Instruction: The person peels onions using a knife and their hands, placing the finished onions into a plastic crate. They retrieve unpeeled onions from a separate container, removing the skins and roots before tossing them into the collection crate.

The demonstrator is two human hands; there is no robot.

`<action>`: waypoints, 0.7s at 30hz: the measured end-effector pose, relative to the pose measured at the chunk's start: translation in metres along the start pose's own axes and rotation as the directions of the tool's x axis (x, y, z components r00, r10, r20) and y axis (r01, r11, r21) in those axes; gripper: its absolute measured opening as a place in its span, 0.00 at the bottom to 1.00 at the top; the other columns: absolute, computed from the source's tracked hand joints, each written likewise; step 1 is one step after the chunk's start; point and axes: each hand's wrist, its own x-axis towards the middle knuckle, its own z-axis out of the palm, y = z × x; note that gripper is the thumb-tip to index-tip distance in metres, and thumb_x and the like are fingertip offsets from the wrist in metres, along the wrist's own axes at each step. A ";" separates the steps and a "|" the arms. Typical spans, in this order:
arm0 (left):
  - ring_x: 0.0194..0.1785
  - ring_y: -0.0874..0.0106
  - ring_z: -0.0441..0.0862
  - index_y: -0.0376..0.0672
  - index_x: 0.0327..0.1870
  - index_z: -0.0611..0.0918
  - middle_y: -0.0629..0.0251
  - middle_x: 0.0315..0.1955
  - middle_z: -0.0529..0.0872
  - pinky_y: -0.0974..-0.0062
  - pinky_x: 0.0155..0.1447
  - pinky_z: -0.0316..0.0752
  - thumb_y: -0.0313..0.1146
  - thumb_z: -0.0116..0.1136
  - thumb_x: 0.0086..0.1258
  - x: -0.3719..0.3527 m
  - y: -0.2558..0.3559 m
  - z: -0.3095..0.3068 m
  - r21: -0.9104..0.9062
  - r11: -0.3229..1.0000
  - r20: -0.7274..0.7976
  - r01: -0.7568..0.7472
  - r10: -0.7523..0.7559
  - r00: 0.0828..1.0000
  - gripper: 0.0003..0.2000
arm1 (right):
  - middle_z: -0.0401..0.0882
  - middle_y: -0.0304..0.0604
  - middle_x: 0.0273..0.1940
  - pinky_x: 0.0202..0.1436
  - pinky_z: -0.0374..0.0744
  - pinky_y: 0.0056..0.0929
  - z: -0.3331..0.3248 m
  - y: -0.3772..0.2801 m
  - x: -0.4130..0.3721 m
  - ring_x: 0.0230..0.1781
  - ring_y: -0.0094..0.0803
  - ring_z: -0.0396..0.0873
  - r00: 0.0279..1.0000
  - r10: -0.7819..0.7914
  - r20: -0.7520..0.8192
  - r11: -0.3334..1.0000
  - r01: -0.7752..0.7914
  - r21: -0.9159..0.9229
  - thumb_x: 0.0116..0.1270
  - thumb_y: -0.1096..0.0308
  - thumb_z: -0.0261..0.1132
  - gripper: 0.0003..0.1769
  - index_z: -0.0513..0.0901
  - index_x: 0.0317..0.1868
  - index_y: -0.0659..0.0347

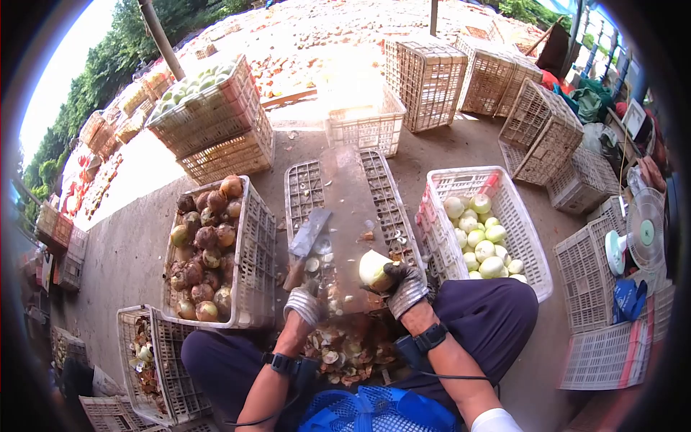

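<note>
Clearly, gloved fingers of the right hand [407, 288] grip a pale onion [373, 271] over the board [348, 216]. The left hand [304, 303] is by the knife [309, 234] — whether its fingers close on the handle, I cannot tell. Farther out — brown onions [206, 237] crated left, pale ones [481, 229] right.

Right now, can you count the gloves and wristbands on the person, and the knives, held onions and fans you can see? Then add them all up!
Grey-and-white striped gloves: 2
Black wristbands: 2
Wide grey-bladed knife with a brown handle: 1
Round pale onion in the right hand: 1
White round fan with a pale green stand: 1
Total: 7
</note>
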 end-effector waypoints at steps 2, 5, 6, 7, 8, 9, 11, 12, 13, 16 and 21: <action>0.25 0.78 0.71 0.34 0.33 0.79 0.68 0.21 0.79 0.77 0.28 0.69 0.28 0.57 0.63 -0.006 -0.006 0.002 0.000 0.996 0.047 -0.089 0.089 0.995 0.05 | 0.80 0.52 0.46 0.51 0.78 0.63 0.013 -0.009 -0.006 0.48 0.52 0.78 0.991 0.131 -0.005 0.978 -0.129 0.167 0.49 0.75 0.67 0.24 0.77 0.50 0.69; 0.26 0.82 0.71 0.35 0.33 0.79 0.71 0.22 0.80 0.80 0.30 0.68 0.27 0.54 0.65 -0.026 0.023 0.003 -0.265 0.964 0.027 0.017 -0.010 1.000 0.04 | 0.80 0.52 0.46 0.50 0.79 0.63 0.012 -0.005 -0.003 0.46 0.52 0.79 0.998 0.063 -0.012 0.997 -0.062 0.044 0.49 0.74 0.67 0.24 0.77 0.50 0.69; 0.27 0.84 0.71 0.36 0.33 0.78 0.72 0.22 0.79 0.83 0.31 0.67 0.26 0.55 0.64 -0.030 0.016 0.014 -0.263 0.965 0.008 -0.023 0.026 1.000 0.03 | 0.80 0.52 0.46 0.50 0.79 0.63 -0.003 0.005 0.006 0.45 0.52 0.79 0.999 -0.037 0.002 0.996 0.037 -0.077 0.49 0.74 0.67 0.24 0.76 0.50 0.69; 0.26 0.80 0.72 0.36 0.34 0.77 0.68 0.22 0.79 0.78 0.31 0.69 0.28 0.55 0.65 -0.038 0.028 0.014 -0.320 0.947 0.020 -0.015 0.022 1.000 0.04 | 0.80 0.51 0.45 0.50 0.79 0.61 -0.006 0.008 0.008 0.45 0.51 0.79 0.995 -0.098 0.022 0.984 0.100 -0.147 0.49 0.74 0.68 0.24 0.77 0.50 0.69; 0.26 0.76 0.73 0.36 0.35 0.76 0.65 0.22 0.79 0.74 0.31 0.70 0.30 0.54 0.66 -0.048 0.041 0.012 -0.376 0.927 0.032 -0.006 0.019 0.999 0.06 | 0.80 0.51 0.45 0.49 0.79 0.60 -0.008 0.011 0.009 0.44 0.50 0.80 0.987 -0.158 0.042 0.963 0.163 -0.213 0.49 0.74 0.68 0.24 0.77 0.50 0.68; 0.25 0.72 0.75 0.35 0.36 0.76 0.61 0.21 0.80 0.70 0.30 0.71 0.31 0.54 0.67 -0.055 0.048 0.011 -0.431 0.903 0.044 0.004 0.017 0.999 0.07 | 0.81 0.50 0.44 0.49 0.80 0.58 -0.001 0.011 0.007 0.43 0.48 0.80 0.982 -0.182 0.057 0.955 0.191 -0.229 0.49 0.73 0.68 0.23 0.78 0.49 0.68; 0.31 0.75 0.75 0.36 0.39 0.75 0.63 0.27 0.80 0.73 0.36 0.72 0.28 0.58 0.60 -0.061 0.033 0.019 -0.373 0.928 0.097 -0.003 0.041 0.994 0.09 | 0.82 0.49 0.42 0.48 0.81 0.53 0.012 0.002 -0.002 0.41 0.45 0.81 0.992 -0.129 -0.006 0.980 0.126 -0.155 0.49 0.73 0.69 0.22 0.79 0.47 0.67; 0.33 0.78 0.73 0.37 0.39 0.75 0.67 0.28 0.79 0.76 0.37 0.71 0.25 0.61 0.54 -0.065 0.038 0.015 -0.383 0.923 0.109 0.027 0.017 0.994 0.11 | 0.82 0.48 0.41 0.47 0.82 0.50 0.019 -0.008 -0.008 0.40 0.44 0.81 0.996 -0.043 -0.074 0.998 0.039 -0.056 0.50 0.72 0.70 0.20 0.80 0.46 0.66; 0.34 0.80 0.70 0.38 0.38 0.75 0.70 0.29 0.78 0.79 0.38 0.70 0.22 0.63 0.48 -0.067 0.040 0.014 -0.392 0.918 0.122 0.055 -0.007 0.993 0.15 | 0.83 0.47 0.40 0.46 0.82 0.47 0.024 -0.014 -0.012 0.39 0.42 0.82 0.990 0.048 -0.131 0.998 -0.041 0.050 0.50 0.72 0.70 0.19 0.80 0.45 0.66; 0.36 0.69 0.76 0.36 0.44 0.75 0.59 0.32 0.80 0.71 0.41 0.73 0.29 0.63 0.51 -0.066 0.044 0.011 -0.315 0.949 0.112 -0.004 0.041 0.993 0.18 | 0.83 0.45 0.38 0.44 0.83 0.42 0.027 -0.012 -0.016 0.36 0.39 0.82 0.993 -0.020 -0.115 1.000 0.017 -0.027 0.50 0.71 0.70 0.17 0.81 0.42 0.64; 0.28 0.78 0.72 0.40 0.35 0.73 0.68 0.25 0.75 0.75 0.29 0.71 0.26 0.62 0.48 -0.059 0.037 0.020 -0.253 0.966 0.168 0.056 -0.013 0.986 0.13 | 0.82 0.47 0.38 0.42 0.83 0.51 0.017 -0.005 -0.008 0.36 0.43 0.82 0.998 -0.057 -0.009 0.992 0.056 -0.112 0.50 0.71 0.70 0.18 0.81 0.43 0.66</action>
